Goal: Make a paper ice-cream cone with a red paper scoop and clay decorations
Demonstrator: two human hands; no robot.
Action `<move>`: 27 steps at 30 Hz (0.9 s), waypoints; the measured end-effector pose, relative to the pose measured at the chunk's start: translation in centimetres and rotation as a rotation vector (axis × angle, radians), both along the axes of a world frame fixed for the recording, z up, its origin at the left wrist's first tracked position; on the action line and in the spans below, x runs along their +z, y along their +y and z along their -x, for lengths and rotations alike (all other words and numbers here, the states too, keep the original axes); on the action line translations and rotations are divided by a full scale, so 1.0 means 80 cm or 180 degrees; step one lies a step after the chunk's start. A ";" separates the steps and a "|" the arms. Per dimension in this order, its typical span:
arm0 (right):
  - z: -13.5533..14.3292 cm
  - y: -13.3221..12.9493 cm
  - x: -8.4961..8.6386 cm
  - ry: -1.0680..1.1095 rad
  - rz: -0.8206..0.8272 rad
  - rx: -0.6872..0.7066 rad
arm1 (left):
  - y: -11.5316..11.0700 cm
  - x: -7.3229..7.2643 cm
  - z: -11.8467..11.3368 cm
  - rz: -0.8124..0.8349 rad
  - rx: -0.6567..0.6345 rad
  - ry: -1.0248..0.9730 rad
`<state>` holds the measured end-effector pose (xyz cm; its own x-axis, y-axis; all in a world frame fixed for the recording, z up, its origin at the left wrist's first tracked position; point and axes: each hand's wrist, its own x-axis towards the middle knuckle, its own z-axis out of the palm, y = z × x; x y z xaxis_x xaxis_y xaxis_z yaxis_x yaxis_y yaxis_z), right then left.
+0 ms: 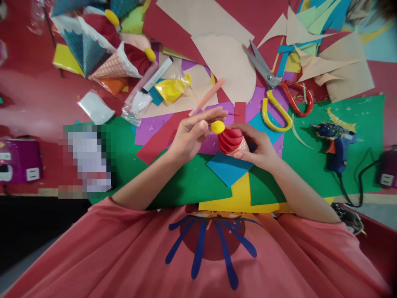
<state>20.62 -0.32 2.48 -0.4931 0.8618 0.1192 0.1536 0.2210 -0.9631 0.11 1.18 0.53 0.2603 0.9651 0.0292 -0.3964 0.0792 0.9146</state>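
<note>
In my right hand is a small craft cone with a pink-and-white checked wrap, my fingers and thumb closed around its sides. Red pleated foam fills the cone's mouth, which faces left. A yellow oval ball sits at the tip of the red foam. Close beside the ball is my left hand, its fingers stretched out and the thumb apart from them. Whether a fingertip touches the ball I cannot tell.
Scissors lie open beyond my right hand. A blue glue gun with a cord rests at the right. Finished cones, a marker and foam scraps cover the far side. A blurred-out rectangular thing lies left.
</note>
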 end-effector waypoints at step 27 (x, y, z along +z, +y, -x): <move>0.014 -0.007 -0.006 0.0968 0.1692 0.0605 | -0.010 0.015 -0.007 0.1053 -0.0515 -0.0731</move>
